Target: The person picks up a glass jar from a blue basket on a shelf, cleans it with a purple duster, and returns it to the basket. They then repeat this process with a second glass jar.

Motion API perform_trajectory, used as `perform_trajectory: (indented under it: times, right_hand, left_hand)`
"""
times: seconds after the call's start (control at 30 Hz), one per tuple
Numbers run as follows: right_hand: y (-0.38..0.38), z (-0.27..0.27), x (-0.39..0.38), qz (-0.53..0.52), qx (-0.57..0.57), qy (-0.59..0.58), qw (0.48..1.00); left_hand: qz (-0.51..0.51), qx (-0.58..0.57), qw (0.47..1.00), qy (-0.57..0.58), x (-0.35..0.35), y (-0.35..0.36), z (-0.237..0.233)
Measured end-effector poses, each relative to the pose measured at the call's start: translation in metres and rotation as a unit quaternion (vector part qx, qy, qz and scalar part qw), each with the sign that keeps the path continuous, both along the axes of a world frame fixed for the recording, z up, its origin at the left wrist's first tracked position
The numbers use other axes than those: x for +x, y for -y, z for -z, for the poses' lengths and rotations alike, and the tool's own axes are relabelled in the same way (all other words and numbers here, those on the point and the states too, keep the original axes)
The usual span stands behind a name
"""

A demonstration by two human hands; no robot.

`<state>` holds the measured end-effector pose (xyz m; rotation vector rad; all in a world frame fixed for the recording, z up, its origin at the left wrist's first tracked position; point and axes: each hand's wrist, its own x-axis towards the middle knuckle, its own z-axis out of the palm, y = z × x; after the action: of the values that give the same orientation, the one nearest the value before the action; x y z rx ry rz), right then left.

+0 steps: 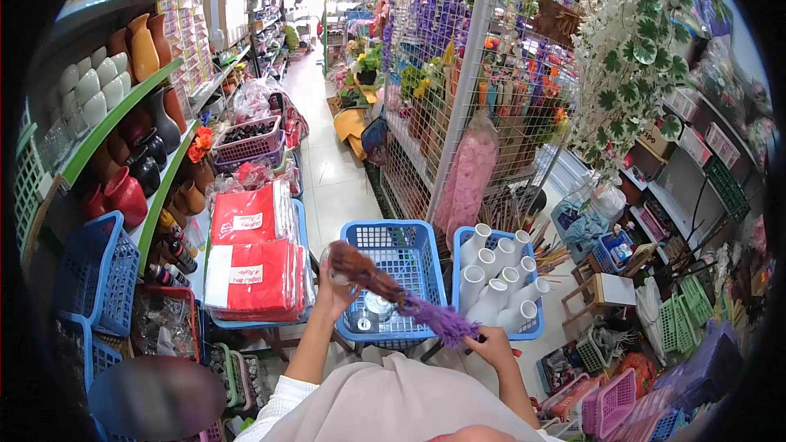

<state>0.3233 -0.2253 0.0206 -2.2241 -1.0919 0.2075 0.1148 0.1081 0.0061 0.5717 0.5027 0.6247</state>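
Observation:
My left hand (pixel 334 290) is raised over the left edge of a blue plastic basket (pixel 391 239) and grips a clear glass (pixel 336 266) at the brown end of an artificial flower spray (pixel 385 285). The spray runs down to the right and ends in a purple tuft (pixel 446 323). My right hand (pixel 494 345) holds the stem near that purple tuft, just in front of the basket. Inside the basket lie a few clear glass items (pixel 377 307).
A second blue basket with white tubes (pixel 495 278) stands to the right. Red packaged goods (pixel 254 258) lie on the left, under shelves of ceramic vases (pixel 131 172). A wire rack with artificial flowers (pixel 475 82) rises ahead. An aisle (pixel 327 172) runs forward; small baskets (pixel 622 401) crowd the right floor.

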Motion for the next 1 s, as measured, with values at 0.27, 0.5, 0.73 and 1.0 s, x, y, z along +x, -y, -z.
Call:
perform_trajectory:
  times: [0.27, 0.5, 0.73, 1.0]
  right_hand:
    - [0.008, -0.016, -0.001, 0.017, -0.051, -0.044, 0.998]
    - [0.01, -0.003, -0.007, -0.052, -0.018, -0.001, 0.998]
    - [0.005, -0.022, -0.011, 0.062, -0.055, 0.049, 0.995]
    - [0.012, -0.022, -0.006, -0.004, -0.067, -0.005, 0.998]
  left_hand:
    - [0.007, -0.032, 0.997, 0.063, -0.002, -0.011, 0.014]
    - [0.038, -0.014, 0.994, 0.104, -0.001, -0.006, 0.005]
    - [0.007, -0.031, 0.999, 0.007, 0.009, -0.01, 0.012]
    - [0.065, 0.012, 0.994, 0.091, 0.007, -0.015, -0.001]
